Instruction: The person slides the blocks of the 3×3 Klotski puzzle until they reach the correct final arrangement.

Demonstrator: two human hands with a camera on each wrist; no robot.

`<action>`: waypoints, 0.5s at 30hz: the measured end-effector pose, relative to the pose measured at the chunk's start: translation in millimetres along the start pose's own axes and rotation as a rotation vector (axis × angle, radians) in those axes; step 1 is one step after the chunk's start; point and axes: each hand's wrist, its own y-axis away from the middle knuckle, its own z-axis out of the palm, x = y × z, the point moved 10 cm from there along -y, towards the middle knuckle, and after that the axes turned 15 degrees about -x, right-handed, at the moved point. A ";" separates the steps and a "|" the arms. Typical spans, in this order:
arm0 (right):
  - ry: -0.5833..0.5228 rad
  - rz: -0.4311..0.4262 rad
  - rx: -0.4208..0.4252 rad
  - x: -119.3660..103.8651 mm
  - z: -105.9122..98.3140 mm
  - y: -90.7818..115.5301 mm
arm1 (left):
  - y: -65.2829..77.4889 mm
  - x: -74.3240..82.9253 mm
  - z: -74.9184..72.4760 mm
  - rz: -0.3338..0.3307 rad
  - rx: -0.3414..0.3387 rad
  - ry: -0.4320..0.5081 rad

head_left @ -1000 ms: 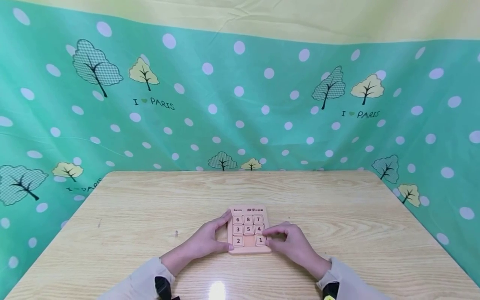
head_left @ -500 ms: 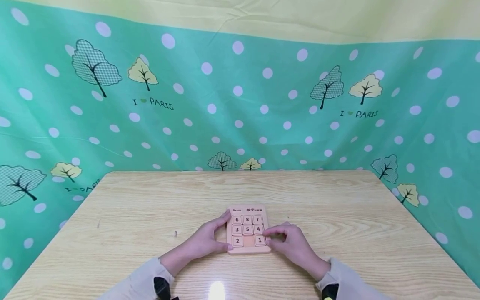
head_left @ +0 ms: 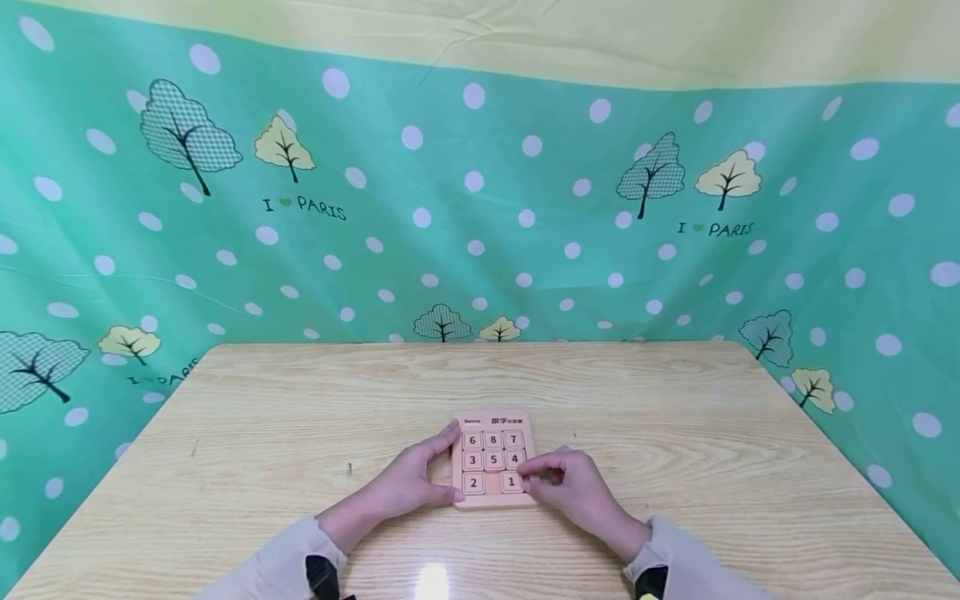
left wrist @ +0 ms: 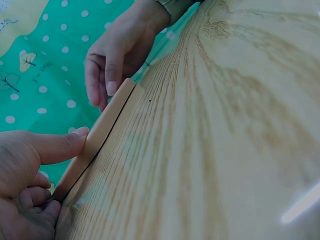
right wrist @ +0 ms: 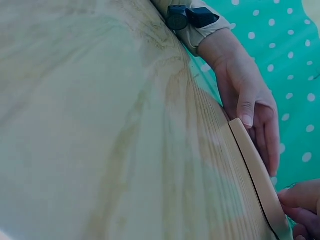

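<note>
A pink number slide puzzle (head_left: 493,502) lies flat on the table, its tiles reading 6 8 7, 3 5 4, then 2, a gap and 1. My left hand (head_left: 412,477) holds the frame at its left side, thumb at the lower corner and a fingertip near the upper one. Thumb and index finger of my right hand (head_left: 577,487) are bent together at the right edge of the number 1 tile (head_left: 512,482). Both wrist views show only the puzzle's side edge (left wrist: 102,130), with the tiles hidden.
The wood-grain table (head_left: 300,408) stretches out around the puzzle. Behind it hangs a green dotted curtain (head_left: 480,208) with printed trees. A black device (head_left: 322,577) is strapped at the left wrist, and light glares off the table's front.
The right hand has moved left, and the number 1 tile has slid left with it, narrowing the gap beside the 2. The left hand keeps its hold on the frame.
</note>
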 end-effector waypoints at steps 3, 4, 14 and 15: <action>-0.002 -0.001 -0.006 -2.6 3.7 -2.6 | 0.3 0.1 0.2 0.001 -0.001 0.005; 0.003 -0.005 -0.007 -4.1 5.0 -3.5 | 0.4 0.2 0.2 0.001 0.000 0.005; 0.038 -0.011 -0.002 -12.0 12.7 -9.0 | 0.2 -0.4 -0.2 0.002 0.001 0.005; 0.038 -0.012 -0.002 -11.9 12.8 -9.4 | 0.2 -0.4 -0.4 0.002 0.002 0.003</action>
